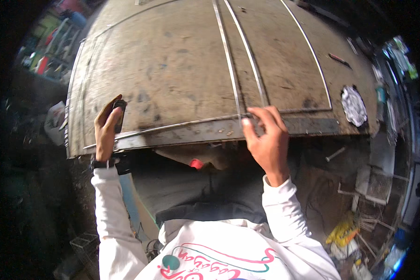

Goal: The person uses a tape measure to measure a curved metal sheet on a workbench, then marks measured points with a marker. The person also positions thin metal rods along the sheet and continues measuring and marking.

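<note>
My left hand [108, 126] is wrapped round a black palm-sized case [120, 115], possibly a tape measure, above the near left part of the worktable [182, 60]. Thumb and fingers of my right hand [268, 135] are pinched together at the near edge, over the lower end of a long thin metal strip [228, 56]. Something small and dark shows at those fingertips, too small to name. Between my hands a thin rod [172, 125] lies along a flat metal bar [172, 135] at the table's front edge.
Another metal strip [249, 51] and a thin metal frame [312, 49] lie on the table. To the right are a crumpled white cloth [353, 106] and a red-and-black pen-like tool [339, 60]. A yellow bag [343, 231] and scrap metal lie on the floor at right.
</note>
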A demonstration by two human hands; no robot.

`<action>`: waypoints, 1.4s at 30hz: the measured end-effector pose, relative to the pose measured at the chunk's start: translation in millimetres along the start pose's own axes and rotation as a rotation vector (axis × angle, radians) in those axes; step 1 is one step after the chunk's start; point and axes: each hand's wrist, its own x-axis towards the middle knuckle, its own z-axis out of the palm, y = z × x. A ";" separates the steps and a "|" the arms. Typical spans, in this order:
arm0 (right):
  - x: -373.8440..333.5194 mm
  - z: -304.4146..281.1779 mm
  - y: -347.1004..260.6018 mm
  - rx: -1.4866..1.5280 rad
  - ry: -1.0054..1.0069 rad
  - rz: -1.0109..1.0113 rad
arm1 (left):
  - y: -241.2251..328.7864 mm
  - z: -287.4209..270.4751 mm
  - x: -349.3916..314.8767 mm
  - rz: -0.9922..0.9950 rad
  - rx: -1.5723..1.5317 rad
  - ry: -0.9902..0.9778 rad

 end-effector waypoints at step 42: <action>64.5 -33.6 95.0 0.095 -0.359 -0.366 | 89.4 163.6 -55.0 0.298 0.755 -0.435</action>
